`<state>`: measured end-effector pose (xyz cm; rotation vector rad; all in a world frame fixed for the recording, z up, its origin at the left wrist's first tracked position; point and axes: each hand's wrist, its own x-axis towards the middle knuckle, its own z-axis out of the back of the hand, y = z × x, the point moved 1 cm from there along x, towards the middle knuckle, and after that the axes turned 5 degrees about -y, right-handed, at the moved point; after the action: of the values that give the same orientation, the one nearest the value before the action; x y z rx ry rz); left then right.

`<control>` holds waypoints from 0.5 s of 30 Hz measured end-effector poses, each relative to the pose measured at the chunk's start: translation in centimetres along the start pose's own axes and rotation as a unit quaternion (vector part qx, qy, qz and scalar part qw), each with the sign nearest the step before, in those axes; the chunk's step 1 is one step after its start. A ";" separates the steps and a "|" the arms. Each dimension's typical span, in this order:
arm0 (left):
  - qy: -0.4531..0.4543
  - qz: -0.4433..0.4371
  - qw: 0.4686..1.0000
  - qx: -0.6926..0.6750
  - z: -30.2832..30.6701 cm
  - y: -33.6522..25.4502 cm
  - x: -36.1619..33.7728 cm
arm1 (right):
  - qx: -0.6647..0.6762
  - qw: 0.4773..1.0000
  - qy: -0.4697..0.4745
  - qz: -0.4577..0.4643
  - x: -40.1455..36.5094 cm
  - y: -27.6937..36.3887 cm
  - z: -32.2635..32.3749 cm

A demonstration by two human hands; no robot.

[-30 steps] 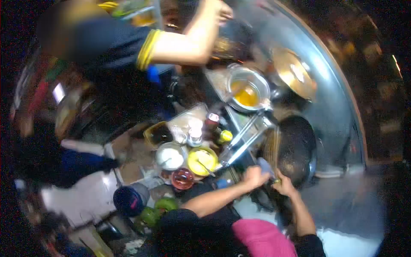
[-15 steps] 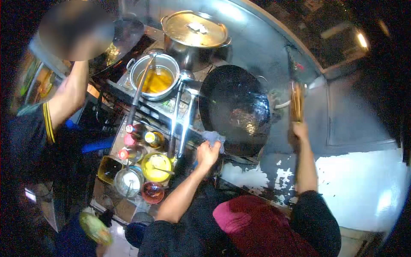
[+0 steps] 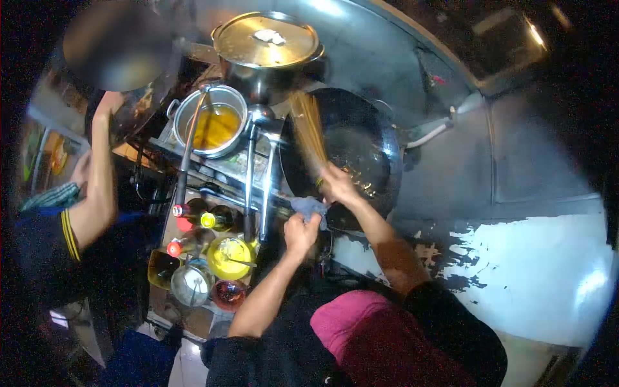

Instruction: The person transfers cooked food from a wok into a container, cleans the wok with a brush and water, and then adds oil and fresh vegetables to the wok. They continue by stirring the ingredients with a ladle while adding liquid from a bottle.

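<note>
My left hand [image 3: 302,235] is closed around a folded grey-blue cloth [image 3: 308,206] at the near rim of a large black wok [image 3: 380,145]. The wok's inside looks wet, with shiny patches low in it. Over its left side, my right hand [image 3: 338,186] grips a bamboo wok brush [image 3: 308,126], whose bristles point up and away from me and are slightly blurred. To the left of the wok lie a ladle [image 3: 250,174] and a long-handled spatula [image 3: 269,180].
Behind stands a lidded stockpot [image 3: 267,42]. An open pot [image 3: 219,129] of yellow-brown liquid has a ladle across it. Bottles [image 3: 219,219], a yellow bowl [image 3: 230,258] and other containers crowd the left. A co-worker's arm [image 3: 100,180] reaches toward another wok at far left.
My right hand has swung the bamboo brush leftward from the metal wall side to over the wok. My left hand keeps the cloth at the rim. The co-worker's arm has shifted.
</note>
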<state>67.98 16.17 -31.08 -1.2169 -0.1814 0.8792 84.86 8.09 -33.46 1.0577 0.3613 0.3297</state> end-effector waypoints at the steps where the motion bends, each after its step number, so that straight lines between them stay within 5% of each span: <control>1: 0.022 0.013 1.000 0.014 0.5 -0.6 0.0 | -0.063 0.996 0.058 0.022 -0.5 -1.2 -0.4; 3: 0.018 0.005 1.000 -0.003 0.2 -0.2 0.2 | -0.313 0.939 0.123 0.066 -2.5 -0.3 1.4; 4: 0.011 -0.001 1.000 -0.022 0.2 0.0 0.1 | -0.438 0.879 0.182 -0.046 -4.1 1.3 4.1; 5: 0.012 -0.003 1.000 -0.021 0.2 0.0 0.1 | -0.507 0.839 0.189 -0.061 -3.7 -4.4 7.4; 8: 0.016 0.004 0.999 -0.050 0.1 -0.1 -0.2 | -0.616 0.768 0.074 -0.160 -4.2 -2.7 15.7; 9: 0.012 0.004 0.999 -0.035 -0.2 0.2 -0.1 | -0.648 0.750 0.066 -0.111 -3.7 -3.1 18.9; 13: 0.007 -0.027 0.999 -0.025 -0.1 0.9 -0.1 | -0.676 0.727 -0.045 -0.112 -2.0 0.8 25.9; 15: 0.013 -0.017 1.000 0.015 -0.2 1.1 0.3 | -0.601 0.779 -0.131 -0.119 -1.1 1.2 28.1</control>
<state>67.72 16.33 -32.22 -1.1934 -0.1669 0.8334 96.11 -13.81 -19.86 -0.2269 -0.0206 0.1179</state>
